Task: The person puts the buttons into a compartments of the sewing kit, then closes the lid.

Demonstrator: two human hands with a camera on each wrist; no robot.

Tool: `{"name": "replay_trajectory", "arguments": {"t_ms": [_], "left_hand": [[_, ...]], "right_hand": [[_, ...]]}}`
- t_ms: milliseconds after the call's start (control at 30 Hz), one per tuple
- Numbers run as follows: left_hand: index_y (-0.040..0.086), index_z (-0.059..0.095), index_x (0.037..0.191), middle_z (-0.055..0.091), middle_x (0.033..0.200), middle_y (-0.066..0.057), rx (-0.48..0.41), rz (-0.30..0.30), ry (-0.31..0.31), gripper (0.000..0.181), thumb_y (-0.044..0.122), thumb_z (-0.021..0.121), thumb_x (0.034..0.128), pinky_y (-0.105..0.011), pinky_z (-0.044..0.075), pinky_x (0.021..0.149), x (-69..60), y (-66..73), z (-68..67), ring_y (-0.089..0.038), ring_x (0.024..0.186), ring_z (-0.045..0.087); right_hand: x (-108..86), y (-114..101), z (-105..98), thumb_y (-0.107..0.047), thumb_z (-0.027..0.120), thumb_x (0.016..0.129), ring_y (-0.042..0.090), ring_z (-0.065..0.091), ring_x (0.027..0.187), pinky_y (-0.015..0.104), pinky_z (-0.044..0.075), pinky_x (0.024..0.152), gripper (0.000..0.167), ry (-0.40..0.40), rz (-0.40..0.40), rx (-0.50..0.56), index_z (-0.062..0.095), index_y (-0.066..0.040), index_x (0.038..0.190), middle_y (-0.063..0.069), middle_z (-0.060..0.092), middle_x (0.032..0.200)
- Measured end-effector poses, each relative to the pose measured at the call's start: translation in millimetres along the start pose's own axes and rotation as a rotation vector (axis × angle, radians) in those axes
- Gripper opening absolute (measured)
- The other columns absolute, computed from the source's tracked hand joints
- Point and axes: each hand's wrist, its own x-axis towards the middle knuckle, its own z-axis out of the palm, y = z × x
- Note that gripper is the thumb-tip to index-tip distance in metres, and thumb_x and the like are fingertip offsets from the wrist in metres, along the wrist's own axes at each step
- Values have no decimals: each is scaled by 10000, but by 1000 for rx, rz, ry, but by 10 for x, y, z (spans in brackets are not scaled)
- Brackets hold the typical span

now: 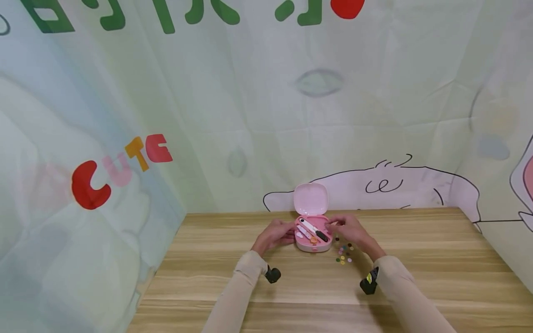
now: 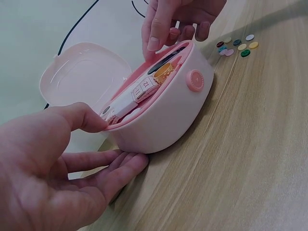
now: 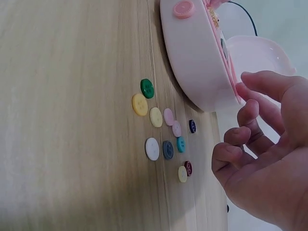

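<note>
A pink and white sewing box (image 1: 308, 248) stands on the table with its lid (image 1: 311, 199) raised. Inside lie a tape measure (image 2: 142, 89) with printed numbers, a gold-coloured ring-like piece (image 2: 164, 73) and a long white tool with a black end (image 1: 314, 230). My left hand (image 2: 62, 159) grips the box's left side, thumb on the rim and fingers low against the wall. Over the opposite rim, my right hand (image 3: 274, 139) dips its index finger into the box; the thumb lies apart from it and the other fingers are loosely curled. Nothing shows between them.
Several loose buttons lie on the wooden table right of the box, among them a green button (image 3: 147, 88), a yellow button (image 3: 140, 104) and a white button (image 3: 152, 149). A printed cloth backdrop (image 1: 250, 115) hangs behind the table's far edge.
</note>
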Motion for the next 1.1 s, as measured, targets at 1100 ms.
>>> {"name": "replay_trajectory", "arguments": {"t_ms": [1100], "left_hand": [[-79,690,1149,710,1000,-136,16,-13,11,282,165,584,1055,-365,604,931,-2,20,11,-177,873,670]], "right_hand": [[-417,498,-485,-182,778,936,195,527,702,248,433,534,247,-53,-156,-238,759,-65,1153,25,597,797]]}}
